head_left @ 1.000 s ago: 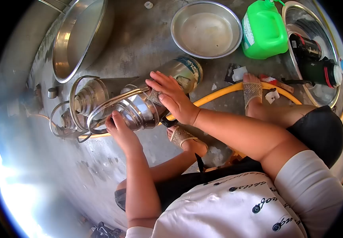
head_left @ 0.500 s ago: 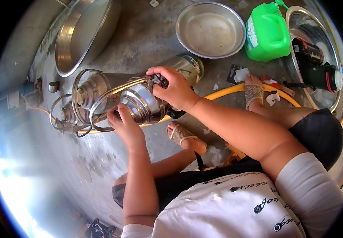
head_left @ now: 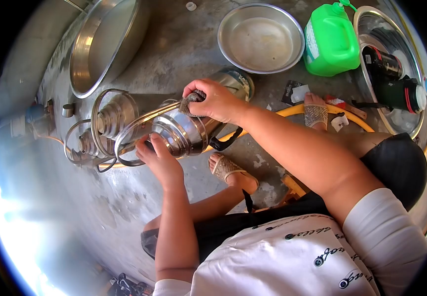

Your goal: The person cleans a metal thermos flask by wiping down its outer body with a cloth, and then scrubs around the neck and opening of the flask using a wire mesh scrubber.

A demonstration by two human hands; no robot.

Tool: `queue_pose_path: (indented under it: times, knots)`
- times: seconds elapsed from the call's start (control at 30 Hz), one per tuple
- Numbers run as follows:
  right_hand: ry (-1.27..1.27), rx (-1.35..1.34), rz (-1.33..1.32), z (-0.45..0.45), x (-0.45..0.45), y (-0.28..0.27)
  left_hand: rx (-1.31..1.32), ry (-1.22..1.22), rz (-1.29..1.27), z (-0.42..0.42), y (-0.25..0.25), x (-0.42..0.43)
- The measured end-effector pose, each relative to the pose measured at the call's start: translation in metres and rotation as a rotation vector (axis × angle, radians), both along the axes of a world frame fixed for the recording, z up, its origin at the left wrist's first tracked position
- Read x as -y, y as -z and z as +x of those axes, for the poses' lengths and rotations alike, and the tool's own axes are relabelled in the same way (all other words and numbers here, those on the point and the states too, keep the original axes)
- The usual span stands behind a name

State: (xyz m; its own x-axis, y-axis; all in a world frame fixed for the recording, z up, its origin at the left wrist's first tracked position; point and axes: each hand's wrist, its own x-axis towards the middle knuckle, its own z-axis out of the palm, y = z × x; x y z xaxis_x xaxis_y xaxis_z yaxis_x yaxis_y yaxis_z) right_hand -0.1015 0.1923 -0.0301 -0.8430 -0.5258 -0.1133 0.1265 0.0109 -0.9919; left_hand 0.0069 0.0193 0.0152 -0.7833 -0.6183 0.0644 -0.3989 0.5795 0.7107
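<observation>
Right hand [head_left: 218, 102] has curled around mesh cloth [head_left: 190, 105] on flask [head_left: 189, 129].

Shirt [head_left: 267, 256]: white, with dark cursive lettering
Round spots [head_left: 318, 261]: dark, perhaps buttons
Sleeves [head_left: 383, 217]: white, short
Shorts [head_left: 398, 160]: black, about knee length
Sandals [head_left: 224, 167]: open-toed, with broad, beige, mesh-like bands

Green jug [head_left: 331, 47], yellow hose [head_left: 287, 111], shallow basin [head_left: 260, 44]

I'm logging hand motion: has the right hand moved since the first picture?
Yes. Judged against the round basin, the right hand has moved up the view, closer to that basin.
</observation>
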Motion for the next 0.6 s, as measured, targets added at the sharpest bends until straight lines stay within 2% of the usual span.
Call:
queue_pose_path:
  times: [0.03, 0.1, 0.17, 0.3, 0.4, 0.5, 0.57, 0.6]
  knots:
    - [-0.075, -0.057, -0.051, -0.001, -0.003, 0.001, -0.005, -0.001, -0.011, 0.000, 0.002, 0.002]
    - [-0.068, -0.074, -0.076, 0.000, 0.000, 0.005, -0.009, 0.000, -0.001, 0.000, 0.003, 0.003]
    - [-0.009, 0.156, -0.144, 0.002, 0.004, 0.003, -0.009, -0.001, 0.008, -0.001, 0.002, 0.000]
    - [0.044, 0.114, 0.001, -0.001, 0.000, -0.006, 0.006, 0.009, -0.020, -0.001, -0.003, -0.005]
    - [-0.100, 0.025, -0.034, -0.006, -0.003, 0.001, -0.001, 0.025, -0.044, -0.001, -0.001, 0.000]
    - [-0.005, 0.169, -0.073, 0.001, 0.004, 0.003, 0.013, 0.015, -0.007, -0.007, -0.007, -0.009]
    - [0.207, -0.142, 0.001, 0.011, 0.013, 0.014, 0.017, -0.010, 0.044, -0.007, -0.009, -0.011]
    - [0.340, -0.431, 0.002, 0.021, 0.016, 0.025, 0.024, 0.009, 0.016, -0.006, -0.008, -0.010]
